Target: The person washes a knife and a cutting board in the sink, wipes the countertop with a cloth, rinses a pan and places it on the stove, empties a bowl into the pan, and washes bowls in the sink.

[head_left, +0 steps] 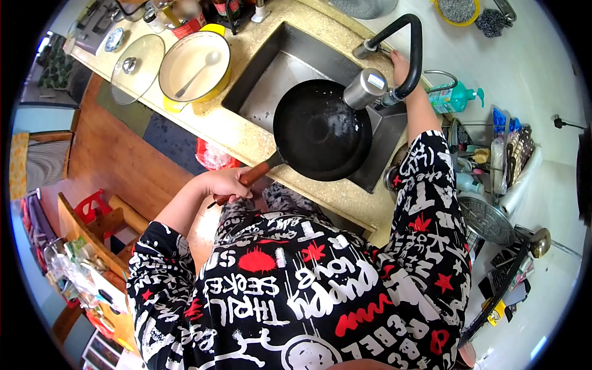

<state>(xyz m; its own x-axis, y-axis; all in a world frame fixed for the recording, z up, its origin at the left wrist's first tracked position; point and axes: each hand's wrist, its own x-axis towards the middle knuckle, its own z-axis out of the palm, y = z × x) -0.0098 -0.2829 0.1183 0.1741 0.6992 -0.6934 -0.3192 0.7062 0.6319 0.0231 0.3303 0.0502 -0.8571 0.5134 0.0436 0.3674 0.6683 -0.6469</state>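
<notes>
My left hand (229, 184) is wrapped round the brown handle of a black frying pan (314, 132). The pan lies over the steel sink (271, 92), its inside facing up, with a wet, whitish patch near the faucet. Above its edge hangs the silver spray head (365, 89) of a black, curved faucet (412, 31). My right hand (401, 66) reaches behind the faucet's neck, beside its base, at what looks like the lever; the neck and the angle partly hide its fingers.
Left of the sink, a yellow pot (196, 66) holds a ladle, beside a glass lid (137, 69). A green soap bottle (449, 97) stands right of the faucet. A yellow-rimmed bowl (457, 9) and scourer (493, 23) are at top right. Racked utensils line the right wall.
</notes>
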